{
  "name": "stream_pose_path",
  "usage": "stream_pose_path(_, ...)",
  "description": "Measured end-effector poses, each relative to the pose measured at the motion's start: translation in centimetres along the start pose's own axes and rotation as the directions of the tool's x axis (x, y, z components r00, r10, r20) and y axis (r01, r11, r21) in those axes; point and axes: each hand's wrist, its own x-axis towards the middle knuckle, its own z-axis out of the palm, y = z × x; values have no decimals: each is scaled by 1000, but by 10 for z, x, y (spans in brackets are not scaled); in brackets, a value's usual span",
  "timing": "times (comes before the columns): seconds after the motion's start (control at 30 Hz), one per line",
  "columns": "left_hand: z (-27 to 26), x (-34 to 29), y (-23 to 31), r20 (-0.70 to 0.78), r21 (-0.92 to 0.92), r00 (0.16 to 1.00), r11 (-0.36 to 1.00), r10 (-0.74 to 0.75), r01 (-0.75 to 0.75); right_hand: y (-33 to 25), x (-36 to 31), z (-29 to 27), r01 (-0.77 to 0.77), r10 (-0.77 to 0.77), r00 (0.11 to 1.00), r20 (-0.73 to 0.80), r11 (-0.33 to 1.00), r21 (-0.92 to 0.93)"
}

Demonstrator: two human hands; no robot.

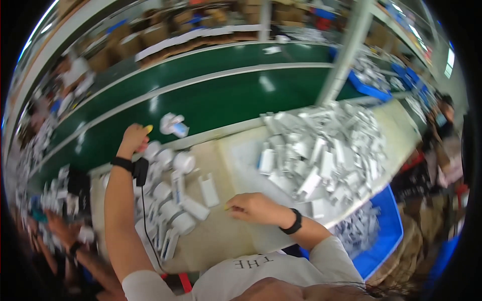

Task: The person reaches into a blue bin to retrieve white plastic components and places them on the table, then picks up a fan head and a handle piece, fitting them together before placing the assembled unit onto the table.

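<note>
Roughly, the back is taken up by a green conveyor belt [216, 108], fronted by a pale desk [221, 238]. Part of the belt's right side is blocked by a light upright post [349, 50]. Below the desk's right edge, a blue bin [390, 248] is filled with small pale parts. The desk's right half is covered by a heap of white parts [326, 153]; its left by a cluster of round white fixtures [173, 213], partly hidden by the left forearm. The left hand [134, 139] is held out by the belt; grip bent, contents can't be told. The right hand [253, 208] is held over mid-desk, grip curled narrow, contents also unclear. Between cluster and right hand, a white bracket [208, 190] is seen. On the belt, just beside the left hand, a white fixture with a pale-blue patch [174, 125] is placed. The cluster is crossed by a thin black cable [144, 210].
</note>
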Motion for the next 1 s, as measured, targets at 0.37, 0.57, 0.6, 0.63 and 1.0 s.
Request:
stream_pose_path(0.37, 79, 117, -39, -229, 204, 792, 823, 567, -530, -4, -21, -19, -94, 96, 995, -13, 991, 99)
stream_pose_path(0.57, 98, -50, 84, 221, -451, 873, 839, 435, -304, 6, -18, -43, -87, 56, 906, -419, 995, -55)
stream_pose_path(0.6, 100, -79, 94, 288, -534, 836, 803, 467, -265, 2, -16, -46, -89, -18, 868, -496, 977, -193)
stream_pose_path(0.63, 103, -104, 101, 366, -532, 799, 812, 477, -240, -1, -17, -48, -83, -18, 874, -486, 979, -185)
stream_pose_path(1.0, 132, -238, 60, 457, -859, 840, 390, 293, 331, -18, -39, -29, 103, 190, 964, -185, 375, 921)
